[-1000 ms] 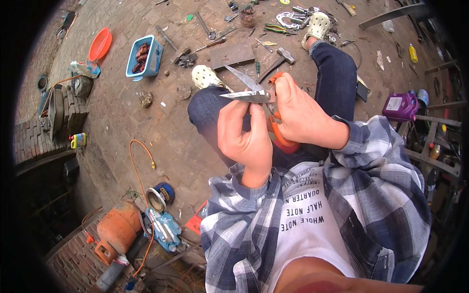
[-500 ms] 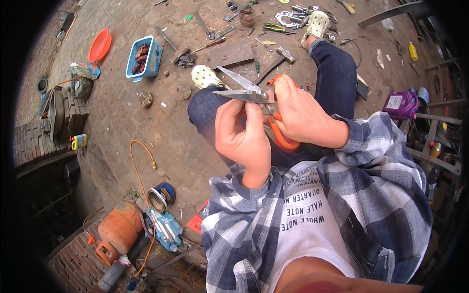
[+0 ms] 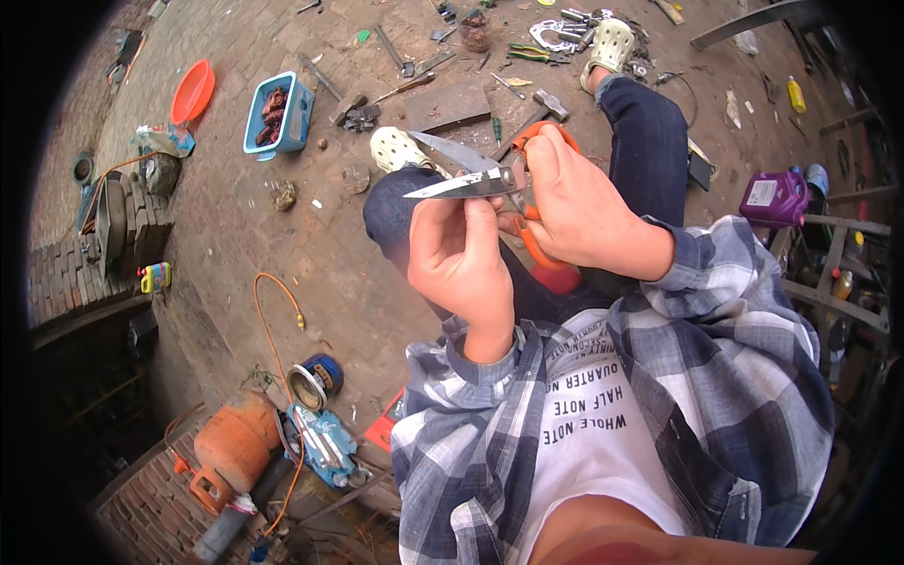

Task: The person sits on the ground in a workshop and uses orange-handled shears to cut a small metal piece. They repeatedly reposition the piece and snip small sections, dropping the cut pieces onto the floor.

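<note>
A pair of scissors (image 3: 476, 183) with orange handles and spread metal blades is held above my lap, tips pointing left. My right hand (image 3: 586, 207) is closed round the handles. With thumb and fingers pinched, my left hand (image 3: 463, 259) grips the scissors at the lower blade, close to the pivot. Bright light glints off that blade. My left fingertips are partly behind the metal, so I cannot tell whether anything small is between them.
Beyond my shoes lie a hammer (image 3: 550, 105), a flat metal block (image 3: 448, 105) and green-handled pliers (image 3: 534, 55). A blue basket (image 3: 299, 115) and an orange basin (image 3: 193, 91) stand farther left. An orange gas cylinder (image 3: 235, 441) is lower left, a purple jug (image 3: 774, 200) at right.
The scissors have turned a little, so the lower blade catches the light. My left hand has shifted slightly left and down; my right hand keeps its hold on the handles.
</note>
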Demonstrator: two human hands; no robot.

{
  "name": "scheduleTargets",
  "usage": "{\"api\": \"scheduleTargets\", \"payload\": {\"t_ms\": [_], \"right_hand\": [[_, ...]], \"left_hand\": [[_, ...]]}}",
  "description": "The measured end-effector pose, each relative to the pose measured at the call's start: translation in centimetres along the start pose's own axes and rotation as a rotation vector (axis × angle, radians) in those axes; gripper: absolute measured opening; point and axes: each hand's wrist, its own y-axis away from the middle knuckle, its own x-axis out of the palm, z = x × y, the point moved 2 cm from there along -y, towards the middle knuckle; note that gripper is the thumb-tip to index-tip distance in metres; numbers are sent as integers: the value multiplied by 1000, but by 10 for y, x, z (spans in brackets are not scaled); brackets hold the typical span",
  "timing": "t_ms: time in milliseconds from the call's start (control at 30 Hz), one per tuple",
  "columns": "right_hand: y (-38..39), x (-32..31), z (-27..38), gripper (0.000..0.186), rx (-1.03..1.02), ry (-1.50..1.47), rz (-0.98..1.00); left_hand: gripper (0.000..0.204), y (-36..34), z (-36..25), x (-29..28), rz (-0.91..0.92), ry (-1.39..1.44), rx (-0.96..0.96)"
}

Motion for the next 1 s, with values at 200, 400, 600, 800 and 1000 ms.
{"api": "scheduleTargets", "payload": {"t_ms": [200, 400, 600, 800, 1000], "right_hand": [[0, 4, 1, 58, -2, -39, 1], [3, 1, 7, 61, 37, -42, 81], [5, 2, 5, 62, 51, 7, 142], [5, 3, 3, 63, -6, 14, 67], [2, 0, 4, 65, 22, -76, 129]], "left_hand": [[6, 0, 0, -3, 5, -30, 3], [5, -2, 6, -13, 19, -239, 186], [4, -2, -1, -12, 24, -167, 159], [3, -2, -7, -8, 18, -78, 80], [4, -4, -9, -8, -4, -64, 75]]}}
